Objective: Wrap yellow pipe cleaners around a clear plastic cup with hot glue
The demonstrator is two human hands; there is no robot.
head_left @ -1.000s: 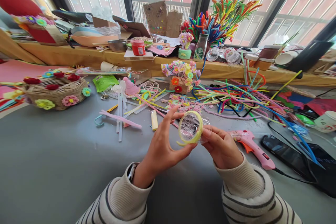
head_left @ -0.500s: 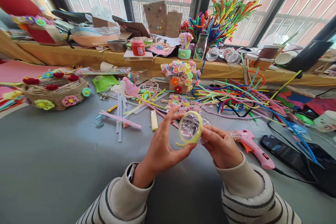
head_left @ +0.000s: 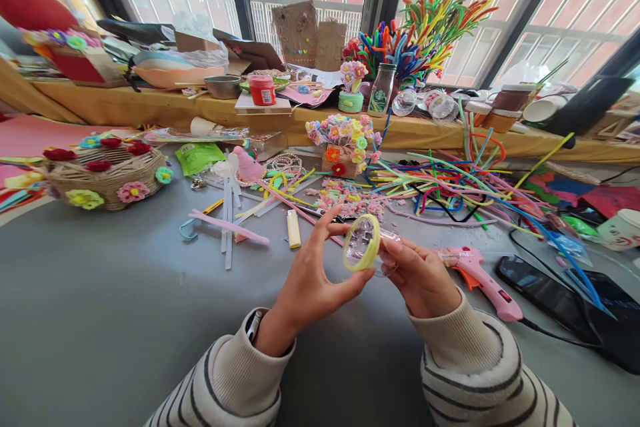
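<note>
While both hands are raised above the counter (head_left: pixel 125 320), a clear plastic cup (head_left: pixel 358 243) lies between them, clear of the surface. A fuzzy yellow ring (head_left: pixel 375 248) circles its wider end, and that end faces left and partly back toward the wearer, so the ring shows as a tilted oval. The cup's long axis runs roughly sideways, from the ring to the right hand (head_left: pixel 424 275), which grasps the clear body between thumb and fingers just beside the ring. The left hand (head_left: pixel 313 277) forms a loose curve on the ring's side: its thumb is at the lower edge, its fingers arch near the upper left. The thumb seems to touch the ring, though I cannot tell whether this hand is really gripping. The ring end is thus nearer the left hand, the body nearer the right.

Beyond the left hand, a yellow lighter (head_left: pixel 294 229) lies on the counter, pointing away from the wearer. A pink glue gun (head_left: pixel 483 277) lies just right of the right hand, and tangled pipe cleaners (head_left: pixel 440 183) spread farther back.
</note>
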